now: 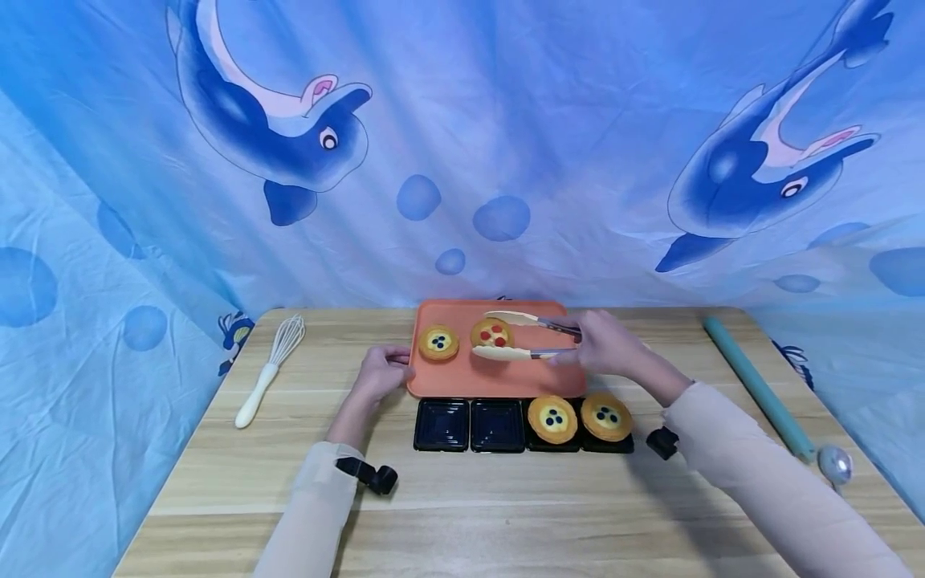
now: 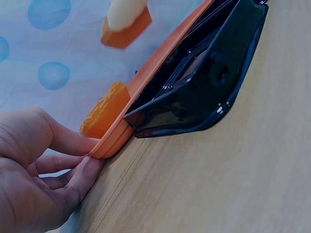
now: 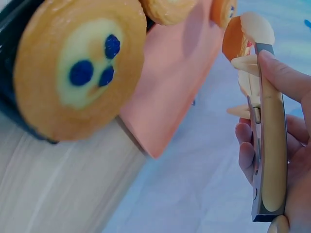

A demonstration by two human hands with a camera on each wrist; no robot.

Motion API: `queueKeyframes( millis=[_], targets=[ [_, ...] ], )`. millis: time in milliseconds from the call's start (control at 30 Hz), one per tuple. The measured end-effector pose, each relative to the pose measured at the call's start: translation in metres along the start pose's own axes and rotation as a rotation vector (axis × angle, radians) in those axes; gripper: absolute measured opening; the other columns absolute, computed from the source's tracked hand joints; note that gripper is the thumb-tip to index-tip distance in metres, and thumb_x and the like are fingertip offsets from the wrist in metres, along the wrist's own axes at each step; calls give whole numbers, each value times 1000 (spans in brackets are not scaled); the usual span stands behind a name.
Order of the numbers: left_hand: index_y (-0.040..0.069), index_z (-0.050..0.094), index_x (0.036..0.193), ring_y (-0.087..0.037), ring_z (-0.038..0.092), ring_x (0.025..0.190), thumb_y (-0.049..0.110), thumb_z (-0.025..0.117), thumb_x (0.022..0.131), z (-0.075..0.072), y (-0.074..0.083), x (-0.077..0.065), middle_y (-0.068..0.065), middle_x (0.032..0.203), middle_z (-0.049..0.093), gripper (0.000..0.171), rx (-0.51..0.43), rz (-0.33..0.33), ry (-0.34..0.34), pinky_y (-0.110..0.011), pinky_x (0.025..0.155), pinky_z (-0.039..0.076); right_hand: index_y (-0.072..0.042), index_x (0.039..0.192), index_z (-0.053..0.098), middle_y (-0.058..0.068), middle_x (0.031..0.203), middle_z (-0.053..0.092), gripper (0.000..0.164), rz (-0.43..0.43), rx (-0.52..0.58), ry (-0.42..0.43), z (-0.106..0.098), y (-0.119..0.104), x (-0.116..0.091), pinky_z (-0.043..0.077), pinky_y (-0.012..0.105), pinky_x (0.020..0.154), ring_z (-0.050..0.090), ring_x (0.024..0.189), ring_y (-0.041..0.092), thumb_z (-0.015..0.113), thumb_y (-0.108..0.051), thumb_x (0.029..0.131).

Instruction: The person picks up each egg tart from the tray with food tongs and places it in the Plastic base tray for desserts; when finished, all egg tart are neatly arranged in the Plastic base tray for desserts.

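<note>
At the left rim of an orange tray (image 1: 535, 384), my left hand (image 1: 379, 373) pinches the edge between thumb and fingers. My right hand (image 1: 603, 343) holds tongs (image 1: 556, 325) with cream-coloured tips. Between those tips is a tart with red berries (image 1: 493, 333), raised above the tray in the left wrist view. A tart with blue berries (image 1: 438, 343) sits on the tray near my left hand. In front of the tray is a row of black square containers (image 1: 442, 425); the two on the right bear blueberry tarts (image 1: 552, 419), and the two on the left show bare insides.
A whisk (image 1: 270, 369) lies at the left of the wooden table (image 1: 462, 514). On the right are a teal rolling pin (image 1: 759, 385) and a shiny round metal utensil (image 1: 835, 465), partly hidden by my sleeve. A blue dolphin-print curtain (image 1: 448, 160) hangs behind the table.
</note>
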State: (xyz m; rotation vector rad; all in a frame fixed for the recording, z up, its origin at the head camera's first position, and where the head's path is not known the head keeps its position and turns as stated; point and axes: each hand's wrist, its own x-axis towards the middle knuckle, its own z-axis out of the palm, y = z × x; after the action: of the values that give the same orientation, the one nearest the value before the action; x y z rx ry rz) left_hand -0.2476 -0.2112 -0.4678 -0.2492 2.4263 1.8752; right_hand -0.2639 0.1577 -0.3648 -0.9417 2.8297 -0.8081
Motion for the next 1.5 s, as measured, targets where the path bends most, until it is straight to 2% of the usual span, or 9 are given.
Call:
queueKeyframes(
  millis=[33, 133, 267, 500, 633, 900, 1133, 1267, 1500],
  targets=[
    [-12, 58, 124, -29, 63, 94, -14, 61, 75, 0, 0, 0, -22, 110, 61, 49, -1, -2, 1, -28, 76, 55, 2, 130, 63, 11, 72, 63, 64, -10, -10, 5, -2, -1, -3, 33, 28, 46, 28, 45, 10, 86, -26, 78],
    [-12, 58, 125, -29, 63, 95, -14, 62, 76, -2, -1, -1, -23, 110, 61, 49, 0, -5, -4, -28, 75, 56, 1, 129, 64, 5, 73, 65, 64, -38, -43, 20, -6, -4, -15, 37, 28, 50, 40, 51, 8, 87, -28, 77],
    [-12, 58, 125, -30, 63, 96, -15, 62, 77, -3, -1, 0, -23, 111, 61, 48, -1, -12, -5, -30, 76, 56, -4, 130, 65, 6, 96, 73, 64, -31, -79, 22, -7, -10, -33, 41, 27, 52, 48, 57, 8, 85, -34, 78],
    [-13, 57, 125, -31, 63, 96, -16, 60, 77, -4, -1, 1, -24, 112, 61, 49, -23, -13, -19, -30, 75, 57, -8, 129, 67, 6, 115, 71, 60, -78, -107, 29, -2, -21, -65, 48, 27, 60, 62, 82, 12, 85, -33, 78],
    [-12, 58, 124, -30, 64, 95, -16, 60, 77, -2, 0, 1, -23, 112, 61, 48, -28, -17, -12, -29, 74, 57, -9, 129, 67, 6, 118, 70, 59, -95, -93, 26, 2, -24, -77, 50, 28, 65, 64, 86, 15, 86, -28, 77],
    [-13, 59, 123, -28, 64, 92, -15, 60, 76, -3, -1, 1, -24, 110, 62, 48, -18, -9, -12, -27, 72, 56, -8, 129, 67, 5, 118, 70, 58, -98, -74, 0, 9, -24, -82, 48, 26, 62, 62, 78, 13, 85, -30, 78],
    [-12, 57, 125, -28, 64, 94, -15, 60, 75, -2, -2, 2, -23, 111, 61, 50, -43, -22, -22, -29, 74, 57, -13, 135, 63, 6, 121, 69, 61, -120, -76, -64, 20, -23, -79, 43, 26, 62, 33, 49, 0, 83, -34, 81],
    [-12, 57, 125, -29, 64, 94, -15, 60, 76, -3, -2, 3, -24, 111, 62, 50, -33, -16, -26, -28, 75, 56, -11, 134, 63, 6, 123, 68, 62, -132, -83, -77, 26, -20, -77, 44, 28, 68, 38, 53, 0, 82, -36, 81],
    [-11, 58, 125, -28, 64, 93, -14, 61, 77, -3, -2, 4, -23, 112, 61, 48, -25, -16, -29, -28, 74, 56, -9, 135, 62, 8, 113, 71, 69, -122, -86, -80, 33, -17, -77, 42, 26, 62, 38, 54, 1, 84, -41, 77]
  ],
)
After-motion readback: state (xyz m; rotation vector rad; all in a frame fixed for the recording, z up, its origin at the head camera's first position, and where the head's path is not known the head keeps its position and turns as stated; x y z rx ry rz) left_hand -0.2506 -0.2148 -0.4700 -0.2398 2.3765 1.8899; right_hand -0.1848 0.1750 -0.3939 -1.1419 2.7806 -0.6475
